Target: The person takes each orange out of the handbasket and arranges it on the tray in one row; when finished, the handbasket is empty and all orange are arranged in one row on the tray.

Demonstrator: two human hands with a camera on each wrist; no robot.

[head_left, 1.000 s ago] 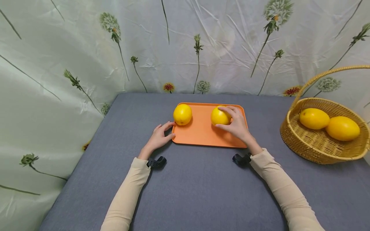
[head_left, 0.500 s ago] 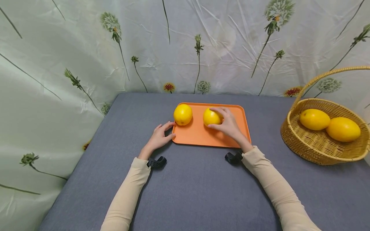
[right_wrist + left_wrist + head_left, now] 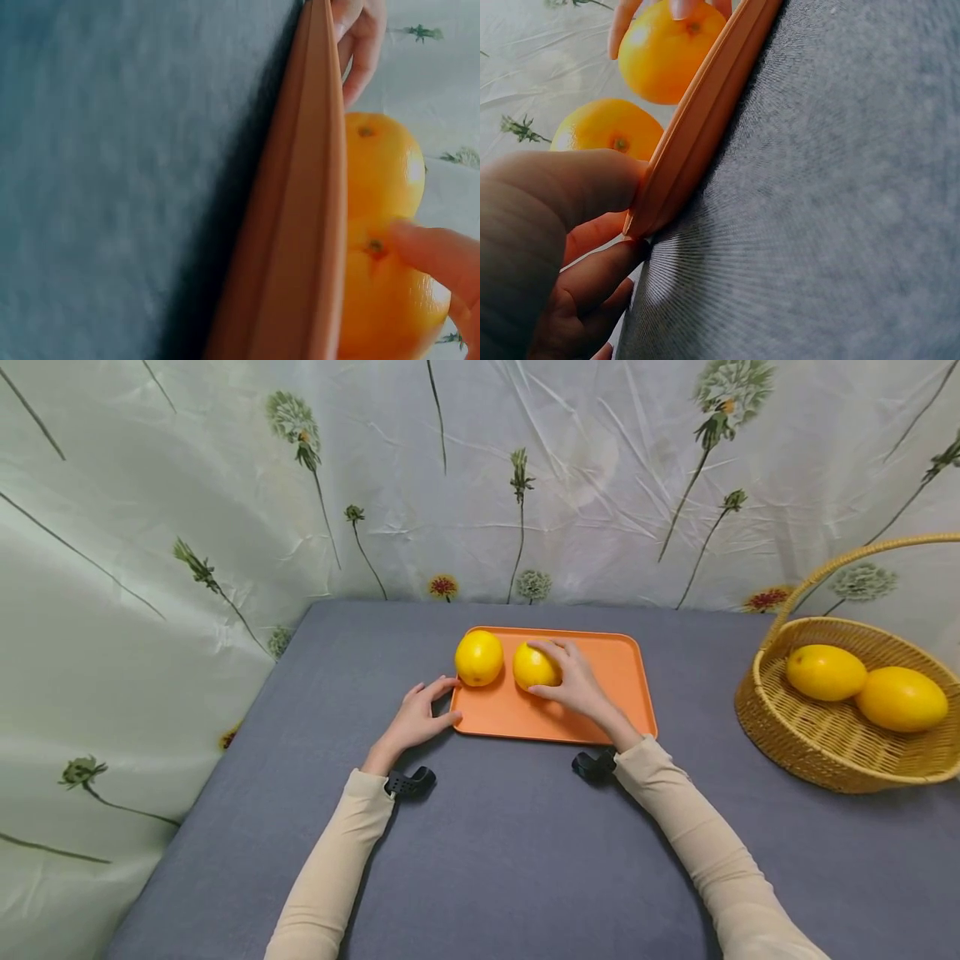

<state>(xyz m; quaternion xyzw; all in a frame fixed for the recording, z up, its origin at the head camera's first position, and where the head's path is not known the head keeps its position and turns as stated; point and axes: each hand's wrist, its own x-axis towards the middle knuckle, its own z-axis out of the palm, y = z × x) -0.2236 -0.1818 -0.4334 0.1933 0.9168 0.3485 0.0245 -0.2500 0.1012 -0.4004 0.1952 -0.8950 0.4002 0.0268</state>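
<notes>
On an orange tray [image 3: 600,693] sit two oranges. My right hand [image 3: 577,681] holds one orange [image 3: 531,667] near the tray's middle, thumb on the near side and fingers over the far side. The other orange [image 3: 479,658] sits at the tray's left end, with a narrow gap between the two in the head view. My left hand [image 3: 416,718] grips the tray's left end, its thumb at the rim and fingers spread along the edge. In the left wrist view the left thumb [image 3: 600,180] meets the tray rim, and the held orange [image 3: 671,56] shows beyond.
A wicker basket [image 3: 810,760] with a tall handle stands on the right, holding two oval yellow fruits [image 3: 900,698]. The grey-blue table [image 3: 495,852] runs back to a flower-print curtain [image 3: 450,485], which also hangs on the left.
My right hand has moved left across the tray with its orange, closing much of the gap to the other orange. The left hand and tray have stayed in place.
</notes>
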